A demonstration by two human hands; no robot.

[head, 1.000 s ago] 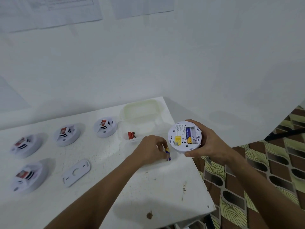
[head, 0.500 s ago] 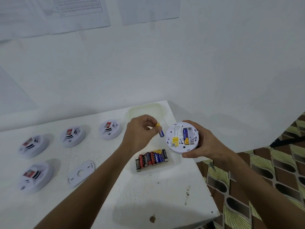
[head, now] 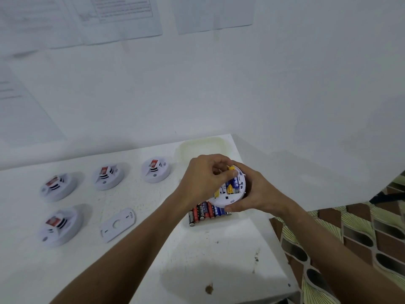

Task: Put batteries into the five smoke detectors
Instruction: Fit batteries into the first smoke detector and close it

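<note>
An upturned smoke detector [head: 228, 189] is gripped above the surface [head: 219, 255] by the right hand [head: 254, 194] while a battery [head: 232, 172], pinched by the left hand [head: 206, 181], is best pressed squarely into its open bay.

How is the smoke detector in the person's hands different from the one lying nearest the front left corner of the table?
The held detector is off the table, gripped by the right hand; the front-left detector rests on the table, untouched. The held detector shows its open back with blue-and-yellow batteries, where the left hand works; the front-left detector lies face up, showing vents and a red label. Both are round and white.
</note>
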